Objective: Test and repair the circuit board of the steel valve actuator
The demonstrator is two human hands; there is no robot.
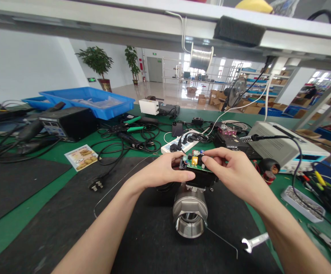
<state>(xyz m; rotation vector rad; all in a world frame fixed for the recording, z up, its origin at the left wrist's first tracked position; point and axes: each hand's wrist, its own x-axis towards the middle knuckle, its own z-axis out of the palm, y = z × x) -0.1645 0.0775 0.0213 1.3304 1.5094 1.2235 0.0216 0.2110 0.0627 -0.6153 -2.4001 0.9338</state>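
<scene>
Head view, and from where I stand both of the person's hands meet over a small circuit board (195, 163) at the middle of the worktop (25, 215). It lies on top of a black housing (202, 179), which sits above a steel valve body (190, 207); the round threaded opening faces the person, and the whole piece stands on a black mat (147, 243).

The left hand (165, 169) is half curled, thumb stretched along the housing's front and forefinger by the board's left end; how firmly it grips, I can't tell. The right hand (229, 165) has thumb and forefinger brought close together on a dark part at the board's right end, the other fingers folded back.

Near the right forearm lies an open-ended wrench (255, 242), and past it a white tray (287, 196) of small metal bits and some pliers (325, 236). Behind the hands sits a white power strip (192, 144) with plugs in it; farther left, a blue bin (116, 108) stands well apart, and a printed card (81, 157) lies flat nearer by.
</scene>
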